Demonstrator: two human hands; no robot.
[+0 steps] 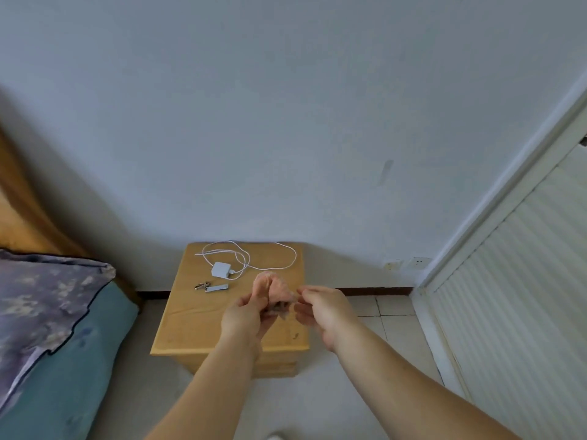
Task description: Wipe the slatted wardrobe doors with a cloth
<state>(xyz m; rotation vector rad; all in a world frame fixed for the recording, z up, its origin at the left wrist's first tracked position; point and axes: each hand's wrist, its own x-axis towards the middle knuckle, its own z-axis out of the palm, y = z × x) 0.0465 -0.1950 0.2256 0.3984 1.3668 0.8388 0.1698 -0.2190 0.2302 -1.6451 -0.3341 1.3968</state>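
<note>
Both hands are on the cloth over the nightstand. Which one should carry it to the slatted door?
Right, probably. The slatted wardrobe door stands on the right side, nearer the right hand, which already pinches the pink cloth. The left hand holds its other side and would have to cross over.

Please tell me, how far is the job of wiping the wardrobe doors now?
It is only starting. Done: the cloth is picked up; both hands, left and right, hold it above the nightstand. In hand: they seem to be spreading or folding it. Left: all the wiping. The slatted door stands at the right, and nothing touches it yet.
</note>
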